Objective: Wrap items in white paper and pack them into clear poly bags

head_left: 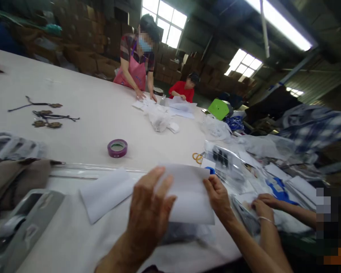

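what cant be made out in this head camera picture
Head view, left hand: motion blur hides whether it touches the white paper sheet.
Head view, dark bundle below: partly covered by the sheet and left hand.
Head view, brown cloth: cut off by the left edge.
Head view, purple tape roll: lettering too small to read.

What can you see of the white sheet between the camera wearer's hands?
The white sheet looks like thin paper, roughly rectangular, greyer above and brighter below. It is held over the table, the right hand pinching its right edge; the left hand overlaps its left side, too blurred to confirm contact.
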Demonstrator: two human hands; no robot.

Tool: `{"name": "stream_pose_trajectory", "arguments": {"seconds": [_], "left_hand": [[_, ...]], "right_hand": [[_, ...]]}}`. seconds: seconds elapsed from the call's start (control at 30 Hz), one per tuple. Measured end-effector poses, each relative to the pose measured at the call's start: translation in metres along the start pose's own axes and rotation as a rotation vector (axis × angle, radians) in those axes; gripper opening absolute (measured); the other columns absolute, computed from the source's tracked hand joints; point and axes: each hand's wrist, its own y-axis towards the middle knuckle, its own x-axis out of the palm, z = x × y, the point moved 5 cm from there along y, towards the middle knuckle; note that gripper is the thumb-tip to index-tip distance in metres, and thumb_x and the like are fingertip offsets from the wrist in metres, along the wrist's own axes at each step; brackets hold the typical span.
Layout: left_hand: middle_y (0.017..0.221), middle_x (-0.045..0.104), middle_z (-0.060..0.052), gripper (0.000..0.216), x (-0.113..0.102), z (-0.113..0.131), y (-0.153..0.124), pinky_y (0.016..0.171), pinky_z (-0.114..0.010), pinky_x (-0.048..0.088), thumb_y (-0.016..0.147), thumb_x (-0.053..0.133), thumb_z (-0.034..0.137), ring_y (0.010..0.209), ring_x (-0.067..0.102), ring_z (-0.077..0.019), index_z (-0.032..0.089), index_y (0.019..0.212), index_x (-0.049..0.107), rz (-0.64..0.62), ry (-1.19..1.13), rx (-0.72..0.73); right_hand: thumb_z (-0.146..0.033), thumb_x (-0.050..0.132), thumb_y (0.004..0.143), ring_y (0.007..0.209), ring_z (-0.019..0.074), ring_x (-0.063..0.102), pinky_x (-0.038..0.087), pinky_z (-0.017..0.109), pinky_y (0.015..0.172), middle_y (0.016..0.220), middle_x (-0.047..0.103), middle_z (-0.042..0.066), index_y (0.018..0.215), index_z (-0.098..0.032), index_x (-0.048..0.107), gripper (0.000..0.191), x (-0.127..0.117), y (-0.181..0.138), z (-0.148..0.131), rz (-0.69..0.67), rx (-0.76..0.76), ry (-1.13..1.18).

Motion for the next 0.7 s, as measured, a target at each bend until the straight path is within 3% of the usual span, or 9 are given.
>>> {"name": "stream_pose_trajectory", "arguments": {"seconds": [0.07, 0.13, 0.2, 0.33, 0.5, 0.7], "left_hand": [[0.145, 0.050, -0.005, 0.042, 0.037, 0.047, -0.020, 0.115, -0.044, 0.039, 0.092, 0.050, 0.022, 0.140, 0.037, -0.0251, 0.025, 0.134, 0.050, -0.137, -0.011, 0.304], [0.147, 0.048, -0.002, 0.043, 0.077, 0.069, -0.050, 0.117, -0.041, 0.036, 0.093, 0.043, 0.021, 0.144, 0.032, -0.0231, 0.024, 0.136, 0.050, -0.294, -0.007, 0.495], [0.148, 0.049, -0.002, 0.046, 0.114, 0.063, -0.080, 0.116, -0.041, 0.036, 0.093, 0.041, 0.019, 0.144, 0.033, -0.0226, 0.022, 0.139, 0.047, -0.397, 0.055, 0.533], [0.148, 0.048, -0.007, 0.051, 0.164, 0.008, -0.120, 0.111, -0.047, 0.042, 0.091, 0.046, 0.018, 0.139, 0.041, -0.0257, 0.018, 0.142, 0.043, -0.500, 0.249, 0.387], [0.154, 0.037, -0.009, 0.064, 0.180, -0.039, -0.147, 0.111, -0.051, 0.040, 0.085, 0.055, 0.020, 0.141, 0.036, -0.0283, 0.018, 0.146, 0.035, -0.644, 0.371, 0.340], [0.158, 0.030, -0.005, 0.066, 0.183, -0.046, -0.153, 0.121, -0.047, 0.023, 0.086, 0.056, 0.030, 0.145, 0.029, -0.0255, 0.023, 0.147, 0.034, -0.655, 0.363, 0.359]], "right_hand": [[-0.055, 0.058, 0.083, 0.062, 0.0166, 0.051, 0.044, 0.027, 0.057, 0.069, 0.055, -0.001, 0.081, -0.021, 0.054, 0.034, -0.023, -0.019, 0.040, 0.069, 0.055, -0.046], [-0.057, 0.058, 0.083, 0.066, 0.0187, 0.054, 0.048, 0.030, 0.063, 0.069, 0.056, -0.001, 0.077, -0.022, 0.053, 0.035, -0.031, -0.038, 0.075, 0.097, 0.089, -0.086], [-0.059, 0.053, 0.085, 0.066, 0.0195, 0.055, 0.049, 0.031, 0.065, 0.069, 0.056, 0.000, 0.075, -0.022, 0.052, 0.038, -0.024, -0.051, 0.102, 0.103, 0.105, -0.127], [-0.062, 0.046, 0.088, 0.060, 0.0179, 0.052, 0.045, 0.029, 0.060, 0.063, 0.051, -0.002, 0.070, -0.023, 0.048, 0.043, 0.010, -0.054, 0.132, 0.060, 0.126, -0.173], [-0.055, 0.047, 0.089, 0.061, 0.0187, 0.056, 0.044, 0.029, 0.061, 0.065, 0.056, -0.001, 0.074, -0.023, 0.052, 0.036, 0.040, -0.046, 0.150, -0.018, 0.153, -0.181], [-0.045, 0.049, 0.092, 0.064, 0.0224, 0.064, 0.049, 0.034, 0.063, 0.069, 0.064, 0.001, 0.093, -0.023, 0.056, 0.023, 0.025, -0.046, 0.157, -0.113, 0.177, -0.339]]}}
